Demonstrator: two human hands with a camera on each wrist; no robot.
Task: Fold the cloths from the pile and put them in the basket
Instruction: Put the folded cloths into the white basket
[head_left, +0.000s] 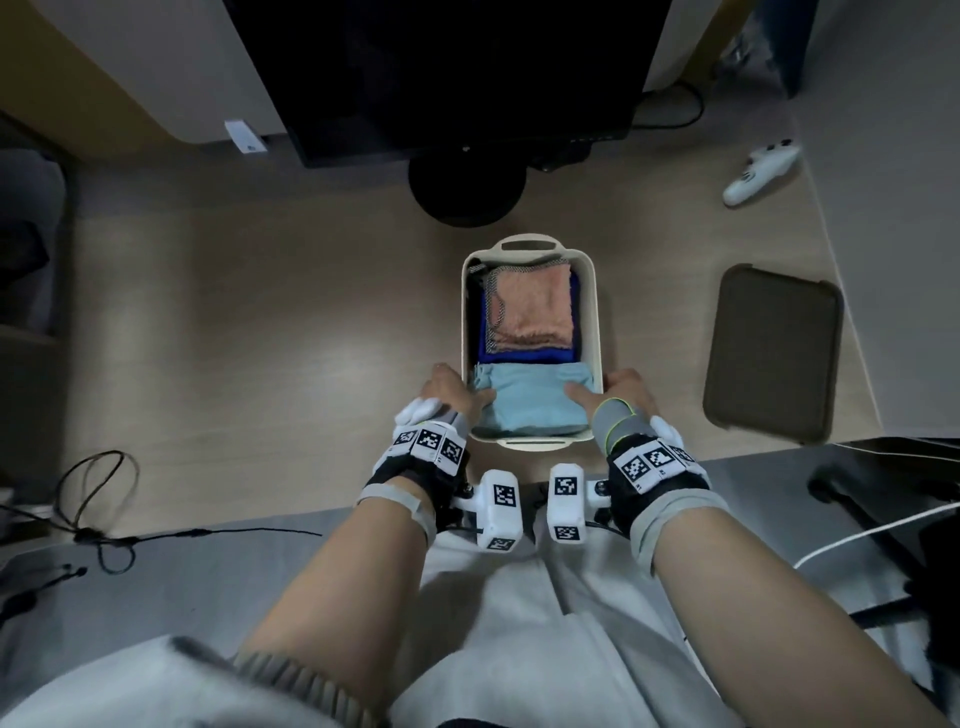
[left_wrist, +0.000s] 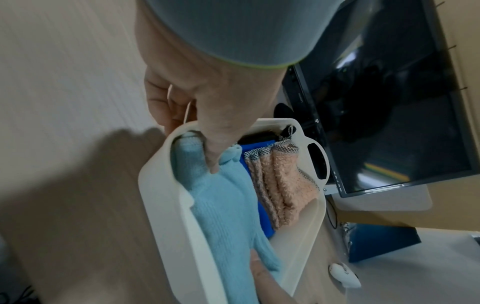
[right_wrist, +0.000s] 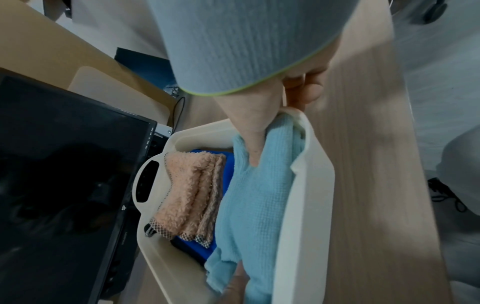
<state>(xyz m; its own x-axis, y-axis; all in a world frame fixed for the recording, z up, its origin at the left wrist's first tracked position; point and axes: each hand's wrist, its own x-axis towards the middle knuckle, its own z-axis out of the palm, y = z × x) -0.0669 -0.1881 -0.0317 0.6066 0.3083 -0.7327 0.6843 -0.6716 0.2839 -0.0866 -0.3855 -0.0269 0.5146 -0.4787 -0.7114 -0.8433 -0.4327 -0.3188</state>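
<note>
Leftmost, a tangle of black cables (head_left: 98, 499) lies on the wooden desk (head_left: 260, 322) near its front edge. Left hand (head_left: 453, 393) straddles the left wall of the cream basket (head_left: 597, 332) at its near end: thumb inside, pressing down on the light blue cloth (head_left: 530, 402); fingers (left_wrist: 166, 105) curled outside against the wall, per the left wrist view. So it pinches wall and cloth together. Light blue cloth, folded, fills the near end of the basket, its edges bunched against both side walls. Beyond it, toward the far handle, a folded peach terry cloth (head_left: 532, 306) with checked trim lies on top of a royal blue cloth (head_left: 524, 355); something dark shows at the far left corner, too hidden to name. Right hand (head_left: 618, 393) mirrors the left on the right wall: thumb down on the blue cloth inside, fingers (right_wrist: 303, 90) bent over the rim outside, gripping. Behind the basket, a black monitor (head_left: 452, 67) on a round base (head_left: 465, 189). Right of the basket, well apart, a dark brown tray (head_left: 774, 353) lies flat. Far right, a white game controller (head_left: 761, 169) near the desk's edge. Both wrists carry white marker blocks.
</note>
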